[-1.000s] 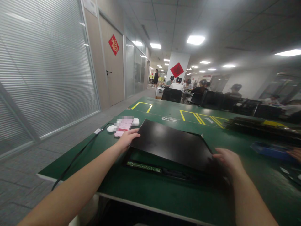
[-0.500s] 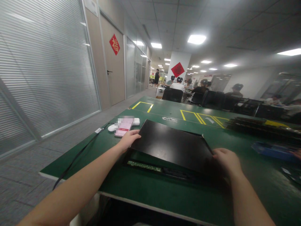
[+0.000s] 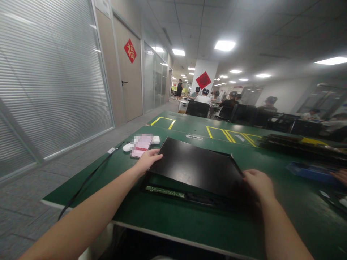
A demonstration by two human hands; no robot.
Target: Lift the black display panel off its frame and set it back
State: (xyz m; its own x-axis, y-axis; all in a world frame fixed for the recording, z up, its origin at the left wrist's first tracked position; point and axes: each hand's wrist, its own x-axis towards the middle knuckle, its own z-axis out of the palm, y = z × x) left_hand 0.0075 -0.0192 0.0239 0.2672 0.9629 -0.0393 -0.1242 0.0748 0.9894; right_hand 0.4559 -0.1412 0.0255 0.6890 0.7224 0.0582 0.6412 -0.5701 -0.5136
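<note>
A dark, flat screen panel [image 3: 196, 164] is held between my two hands over the green table, its far side raised. My left hand [image 3: 148, 161] grips the panel's left edge, thumb on top and the other fingers mostly out of sight. On the opposite edge, my right hand [image 3: 258, 184] is closed with the fingers curled round the side. Below the panel's near edge lies a narrow green circuit board strip [image 3: 165, 191] on a dark piece. What lies under the panel is hidden.
A phone [image 3: 142, 146] rests on a white object at the left, near a black cable [image 3: 86, 187]. A blue tray [image 3: 311, 174] and a stack of dark panels [image 3: 298, 146] are at the right. Another person's hand [image 3: 340, 176] shows at the right edge. People sit beyond the table [image 3: 189, 126].
The view has shifted slightly, so everything appears a little further left. Both hands keep their hold on the panel, which stays at nearly the same tilt.
</note>
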